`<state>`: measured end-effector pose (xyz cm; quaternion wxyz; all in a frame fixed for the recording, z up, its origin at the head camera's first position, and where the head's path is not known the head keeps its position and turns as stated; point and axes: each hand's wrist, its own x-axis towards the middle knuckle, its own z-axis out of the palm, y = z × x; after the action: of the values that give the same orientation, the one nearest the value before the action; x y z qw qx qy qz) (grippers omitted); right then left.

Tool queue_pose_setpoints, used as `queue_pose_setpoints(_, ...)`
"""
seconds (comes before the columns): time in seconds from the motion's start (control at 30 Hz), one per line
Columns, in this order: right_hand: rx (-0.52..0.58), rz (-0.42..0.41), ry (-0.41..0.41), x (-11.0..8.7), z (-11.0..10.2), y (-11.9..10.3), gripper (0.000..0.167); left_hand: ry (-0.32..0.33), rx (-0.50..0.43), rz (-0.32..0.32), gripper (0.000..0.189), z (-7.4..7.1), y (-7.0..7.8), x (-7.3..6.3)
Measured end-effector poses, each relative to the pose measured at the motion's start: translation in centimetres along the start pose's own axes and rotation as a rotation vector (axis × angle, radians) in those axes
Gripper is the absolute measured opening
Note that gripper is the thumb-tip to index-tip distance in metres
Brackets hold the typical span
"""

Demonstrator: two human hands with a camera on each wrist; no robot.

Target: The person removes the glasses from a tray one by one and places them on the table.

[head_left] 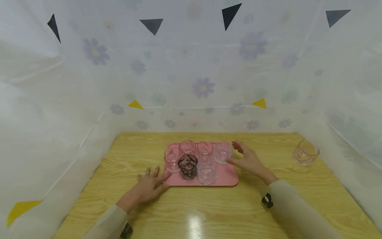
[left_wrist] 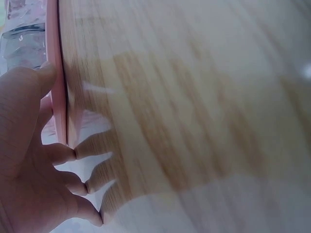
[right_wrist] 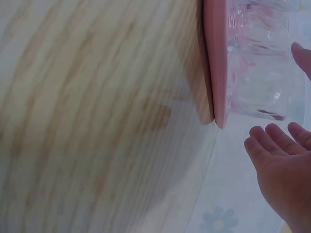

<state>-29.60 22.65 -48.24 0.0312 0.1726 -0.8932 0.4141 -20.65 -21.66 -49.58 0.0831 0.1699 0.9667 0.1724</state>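
A pink tray lies on the wooden table, bearing several faceted glasses. Among them are a dark grey glass at the front, a clear glass to its right, pinkish glasses behind and to the left, and a clear glass at the back right corner. My left hand has its fingers spread at the tray's front left corner; in the left wrist view its thumb touches the pink rim. Beside the back right glass, my right hand has its thumb and fingers parted, holding nothing.
One more clear glass stands alone on the table toward the right edge. White sheeting with flower prints hangs behind the table and along both sides. Yellow and dark triangles are on the sheeting.
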Motion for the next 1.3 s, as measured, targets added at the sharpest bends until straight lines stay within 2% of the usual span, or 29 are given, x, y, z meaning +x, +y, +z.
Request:
queue_pose_setpoints(0.23,0.055,0.002,-0.014,0.6,1.1,0.1,0.098,-0.004,-0.012,0.001,0.055,0.0,0.0,0.1)
queue_pose_setpoints(0.47,0.083,0.037,0.001,1.3,1.8,0.3,0.101,-0.002,-0.009,-0.001,0.056,-0.3,0.3,-0.1)
queue_pose_setpoints(0.8,0.044,0.062,-0.003,2.1,2.6,0.5,0.095,-0.009,-0.011,0.0,0.056,-0.3,0.4,-0.3)
queue_pose_setpoints(1.3,0.023,0.096,0.014,2.4,2.7,-0.7,0.093,-0.005,-0.003,-0.003,0.056,-0.1,0.2,0.1)
